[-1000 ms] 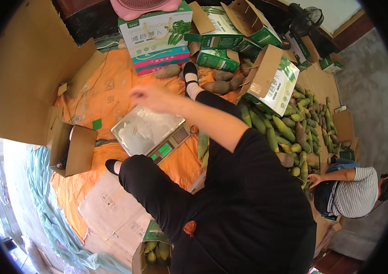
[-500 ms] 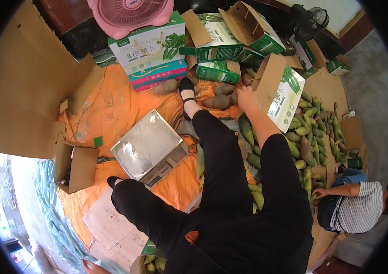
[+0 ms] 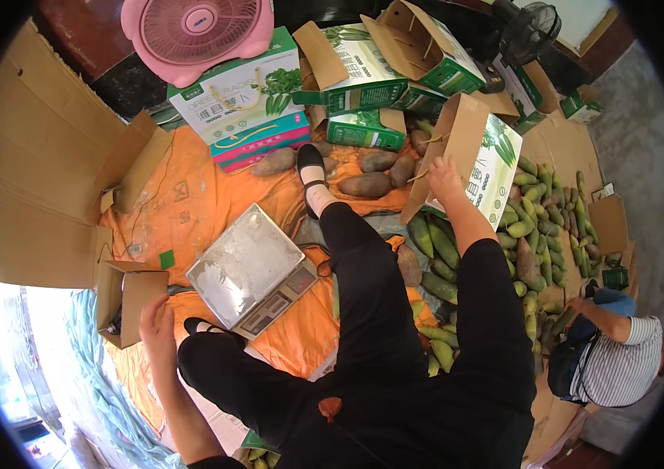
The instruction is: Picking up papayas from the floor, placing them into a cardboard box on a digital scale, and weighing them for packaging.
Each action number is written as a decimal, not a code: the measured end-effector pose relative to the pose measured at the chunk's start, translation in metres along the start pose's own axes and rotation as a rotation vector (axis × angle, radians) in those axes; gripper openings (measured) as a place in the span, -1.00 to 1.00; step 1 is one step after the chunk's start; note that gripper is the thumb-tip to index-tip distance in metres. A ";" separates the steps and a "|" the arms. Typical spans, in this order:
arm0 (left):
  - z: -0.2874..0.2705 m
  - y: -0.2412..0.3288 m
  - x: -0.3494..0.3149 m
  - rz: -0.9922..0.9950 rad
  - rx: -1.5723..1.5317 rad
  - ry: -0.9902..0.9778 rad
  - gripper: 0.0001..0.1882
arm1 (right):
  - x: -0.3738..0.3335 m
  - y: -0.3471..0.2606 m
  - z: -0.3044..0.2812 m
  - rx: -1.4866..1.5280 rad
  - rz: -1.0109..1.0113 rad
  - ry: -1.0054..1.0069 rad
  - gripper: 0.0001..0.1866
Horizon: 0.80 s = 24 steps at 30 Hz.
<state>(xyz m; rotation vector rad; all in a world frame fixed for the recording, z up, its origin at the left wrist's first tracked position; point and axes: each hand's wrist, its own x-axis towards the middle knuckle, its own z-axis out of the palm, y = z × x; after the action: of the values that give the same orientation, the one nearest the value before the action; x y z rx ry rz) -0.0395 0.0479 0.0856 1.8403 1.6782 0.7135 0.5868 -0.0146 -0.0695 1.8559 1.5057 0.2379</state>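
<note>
My right hand (image 3: 445,181) is closed on the near edge of an open carton (image 3: 496,168). The carton is white and green with brown inner flaps, and a cord handle hangs beside my fingers. It stands tilted over a pile of green radishes (image 3: 443,242). My left hand (image 3: 158,324) is raised with fingers apart and holds nothing. Close to it are a small brown box (image 3: 143,305) and a flat metal-topped scale (image 3: 246,262), whose plate is bare. Brown, soil-coated roots (image 3: 367,185) lie beyond my outstretched foot.
A pink fan (image 3: 199,35) rests on stacked cartons (image 3: 242,94) at the back left. More open cartons (image 3: 363,66) stand along the back. Orange sheeting (image 3: 207,180) covers the floor. At the right a co-worker (image 3: 617,359) in a striped shirt reaches toward the radishes.
My left hand has risen from the lower edge to beside the small box. My right hand has drawn the carton slightly nearer, tilting it. The co-worker's hand has moved up and right.
</note>
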 end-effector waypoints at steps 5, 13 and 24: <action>0.041 0.021 0.009 0.191 0.085 -0.177 -0.76 | -0.021 0.011 -0.005 -0.120 -0.097 -0.021 -0.79; 0.051 0.019 -0.012 0.282 0.328 -0.180 -0.78 | -0.082 0.053 -0.035 0.081 -0.052 0.058 -0.83; 0.042 0.010 -0.020 0.266 0.325 -0.096 -0.81 | -0.080 0.056 -0.147 0.612 0.016 0.650 -0.86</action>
<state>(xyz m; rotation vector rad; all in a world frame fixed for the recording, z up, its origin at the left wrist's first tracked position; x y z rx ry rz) -0.0050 0.0257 0.0621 2.3174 1.5759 0.4649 0.5245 -0.0299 0.0952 2.4112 2.1826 0.4594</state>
